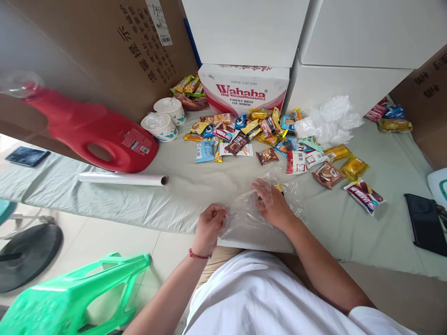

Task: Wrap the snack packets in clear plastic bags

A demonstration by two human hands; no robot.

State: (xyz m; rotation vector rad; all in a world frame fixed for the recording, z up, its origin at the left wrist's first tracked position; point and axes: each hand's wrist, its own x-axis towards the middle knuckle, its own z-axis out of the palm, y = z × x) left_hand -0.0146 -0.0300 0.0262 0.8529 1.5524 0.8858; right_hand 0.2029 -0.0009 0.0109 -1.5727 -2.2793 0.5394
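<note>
A clear plastic bag (240,216) stretches between my hands above the cloth-covered surface. My left hand (210,225) is closed, pinching the bag's left edge; a red cord circles that wrist. My right hand (274,204) has its fingers stretched out and apart, with the thin film over the fingertips; whether it is inside the bag or behind it I cannot tell. Beneath the right hand a yellow-and-dark wrapper (279,187) partly shows. More crumpled clear plastic (296,200) lies right of it. Wrapped snacks, among them a brown packet (267,156), are spread beyond my hands.
White bundled plastic bags (328,122) sit behind the snacks, before a Wahaha carton (244,90). Leftward are two paper cups (162,128), a red jug (101,130) and a plastic film roll (122,178). A black phone (424,223) lies right; a green stool (77,293) stands below left.
</note>
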